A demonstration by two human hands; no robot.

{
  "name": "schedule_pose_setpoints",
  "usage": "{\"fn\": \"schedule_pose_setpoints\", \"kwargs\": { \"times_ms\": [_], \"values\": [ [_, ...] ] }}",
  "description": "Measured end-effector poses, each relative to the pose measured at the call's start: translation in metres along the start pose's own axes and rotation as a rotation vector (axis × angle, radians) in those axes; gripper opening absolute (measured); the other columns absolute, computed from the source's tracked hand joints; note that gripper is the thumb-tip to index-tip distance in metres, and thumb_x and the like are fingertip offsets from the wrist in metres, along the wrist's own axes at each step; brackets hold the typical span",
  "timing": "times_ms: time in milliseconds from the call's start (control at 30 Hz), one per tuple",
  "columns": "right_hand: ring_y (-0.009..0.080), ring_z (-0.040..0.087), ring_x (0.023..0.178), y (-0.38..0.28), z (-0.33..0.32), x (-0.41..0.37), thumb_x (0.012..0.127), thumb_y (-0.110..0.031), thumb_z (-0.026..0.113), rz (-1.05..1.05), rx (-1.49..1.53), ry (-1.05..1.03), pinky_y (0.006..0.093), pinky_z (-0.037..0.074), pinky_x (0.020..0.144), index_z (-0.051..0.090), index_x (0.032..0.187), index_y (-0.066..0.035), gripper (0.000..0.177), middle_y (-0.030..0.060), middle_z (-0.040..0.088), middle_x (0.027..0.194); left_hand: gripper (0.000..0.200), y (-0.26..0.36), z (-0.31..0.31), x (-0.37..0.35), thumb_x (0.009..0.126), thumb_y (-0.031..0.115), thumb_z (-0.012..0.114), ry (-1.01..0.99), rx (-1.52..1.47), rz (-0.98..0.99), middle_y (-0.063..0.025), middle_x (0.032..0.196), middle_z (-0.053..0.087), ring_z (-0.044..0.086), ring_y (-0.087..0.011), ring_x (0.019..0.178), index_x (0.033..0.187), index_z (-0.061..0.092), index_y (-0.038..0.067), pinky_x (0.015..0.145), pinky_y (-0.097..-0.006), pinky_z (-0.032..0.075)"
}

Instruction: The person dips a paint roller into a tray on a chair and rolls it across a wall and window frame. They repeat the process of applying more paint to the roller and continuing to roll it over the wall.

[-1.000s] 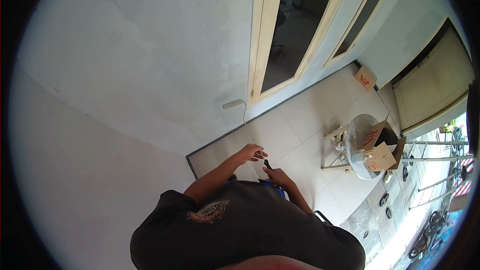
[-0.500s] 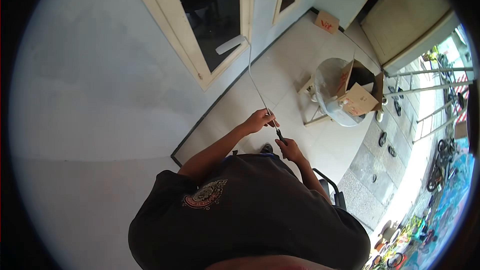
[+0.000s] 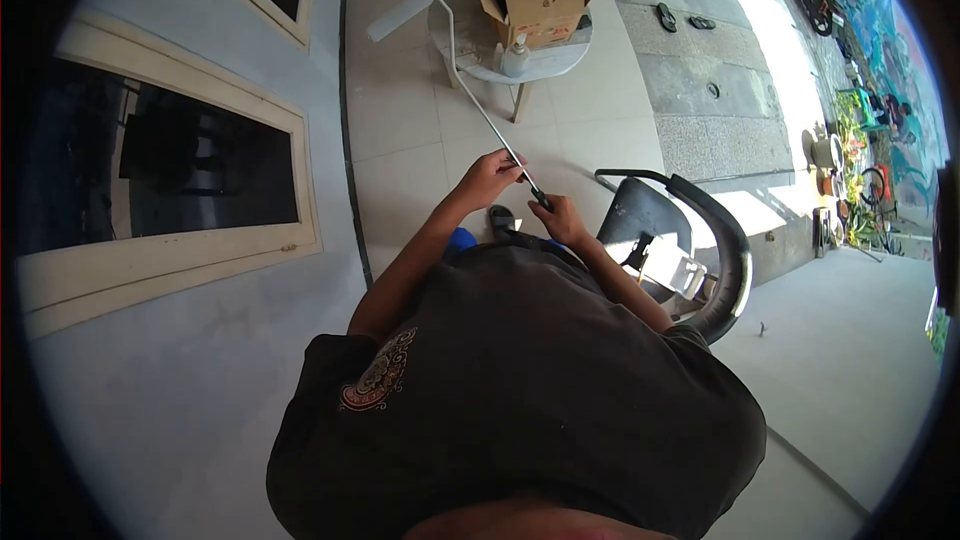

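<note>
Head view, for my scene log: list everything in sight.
long-handled roller: one, white head, silver shaft, slanting from hands towards table
round table: one, pale, tiled floor ahead
cardboard box: one, brown, open, on table
bottle: one, clear, on table
chair: one, black, person's right
windows: two, cream frames, left wall
sandals: several, dark, paving beyond table
left hand: one, bare, gripping shaft
right hand: one, bare, gripping black handle end
</note>
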State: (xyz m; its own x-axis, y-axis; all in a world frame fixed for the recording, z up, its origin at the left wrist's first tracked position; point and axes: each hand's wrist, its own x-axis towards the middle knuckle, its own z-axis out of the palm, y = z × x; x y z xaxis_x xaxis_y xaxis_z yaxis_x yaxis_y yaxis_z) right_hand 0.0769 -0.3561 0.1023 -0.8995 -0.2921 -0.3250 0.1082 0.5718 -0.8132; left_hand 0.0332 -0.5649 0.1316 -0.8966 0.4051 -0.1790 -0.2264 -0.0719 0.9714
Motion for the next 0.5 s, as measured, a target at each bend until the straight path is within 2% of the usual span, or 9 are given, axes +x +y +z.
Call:
{"fn": "schedule_pose_setpoints", "kwargs": {
  "times_ms": [33,67,133,167,333,400,467,500],
  "values": [
    [0.0219,0.047,0.053,-0.005,-0.001,-0.008,0.088,-0.038,0.061,0.044,0.027,0.027,0.0423,0.039,0.056,0.053,0.069,0.005,0.048,0.015,0.048,0.055,0.024,0.0,-0.001,0.006,0.097,0.009,0.051,-0.047,0.055,-0.024,-0.0127,0.096,0.071,0.066,-0.018,0.095,0.116,0.056,-0.005,0.086,-0.0305,0.051],
    [0.0219,0.047,0.053,-0.004,0.002,-0.015,0.088,-0.038,0.061,0.089,0.051,0.075,0.0423,0.039,0.056,0.053,0.069,0.005,0.048,0.015,0.048,0.055,0.024,0.001,-0.001,0.011,0.097,0.009,0.051,-0.114,0.059,-0.044,-0.0127,0.096,0.071,0.066,-0.018,0.095,0.116,0.056,-0.005,0.086,-0.0305,0.051],
    [0.0202,0.047,0.053,0.0,0.009,-0.026,0.088,-0.038,0.061,0.182,0.17,0.151,0.0419,0.039,0.056,0.053,0.069,0.005,0.048,0.0134,0.047,0.055,0.023,0.008,0.001,0.019,0.097,0.009,0.051,-0.181,0.272,-0.042,-0.0122,0.095,0.072,0.066,-0.0149,0.092,0.114,0.058,-0.005,0.085,-0.0281,0.05],
    [0.0189,0.045,0.053,0.001,0.012,-0.033,0.088,-0.039,0.061,0.206,0.212,0.211,0.0415,0.039,0.056,0.054,0.069,0.005,0.049,0.0117,0.046,0.054,0.021,0.014,0.003,0.021,0.097,0.012,0.054,-0.203,0.241,-0.052,-0.011,0.091,0.073,0.067,-0.0121,0.086,0.108,0.062,-0.005,0.085,-0.0255,0.049],
    [0.0148,0.044,0.055,0.007,0.029,-0.066,0.089,-0.034,0.062,0.411,0.412,0.468,0.0383,0.037,0.054,0.054,0.07,0.004,0.044,0.0074,0.046,0.055,0.021,0.016,-0.002,0.029,0.095,0.017,0.059,-0.436,0.385,-0.175,-0.0084,0.079,0.072,0.066,-0.011,0.078,0.097,0.066,-0.003,0.078,-0.0241,0.049],
    [0.0071,0.04,0.049,0.009,0.046,-0.08,0.091,-0.028,0.063,0.492,0.59,0.606,0.0296,0.032,0.046,0.051,0.068,-0.005,0.035,-0.0021,0.045,0.056,0.023,0.0,-0.007,0.034,0.096,0.018,0.057,-0.506,0.342,-0.214,-0.0083,0.074,0.071,0.065,-0.0114,0.076,0.096,0.065,-0.003,0.077,-0.0257,0.05],
    [0.0071,0.04,0.046,0.003,0.067,-0.093,0.092,-0.027,0.062,0.528,0.613,0.721,0.0275,0.031,0.042,0.05,0.071,-0.006,0.032,-0.0021,0.045,0.056,0.026,-0.007,-0.003,0.039,0.097,0.02,0.055,-0.597,0.337,-0.216,-0.0093,0.072,0.069,0.065,-0.012,0.077,0.095,0.065,-0.003,0.078,-0.0275,0.05],
    [0.0074,0.041,0.046,-0.008,0.074,-0.101,0.092,-0.026,0.062,0.598,0.774,0.748,0.027,0.033,0.041,0.049,0.073,-0.006,0.03,-0.002,0.044,0.055,0.025,-0.013,0.002,0.043,0.098,0.019,0.053,-0.66,0.354,-0.203,-0.0094,0.072,0.07,0.065,-0.0122,0.077,0.098,0.065,-0.003,0.079,-0.028,0.05]
  ]
}}
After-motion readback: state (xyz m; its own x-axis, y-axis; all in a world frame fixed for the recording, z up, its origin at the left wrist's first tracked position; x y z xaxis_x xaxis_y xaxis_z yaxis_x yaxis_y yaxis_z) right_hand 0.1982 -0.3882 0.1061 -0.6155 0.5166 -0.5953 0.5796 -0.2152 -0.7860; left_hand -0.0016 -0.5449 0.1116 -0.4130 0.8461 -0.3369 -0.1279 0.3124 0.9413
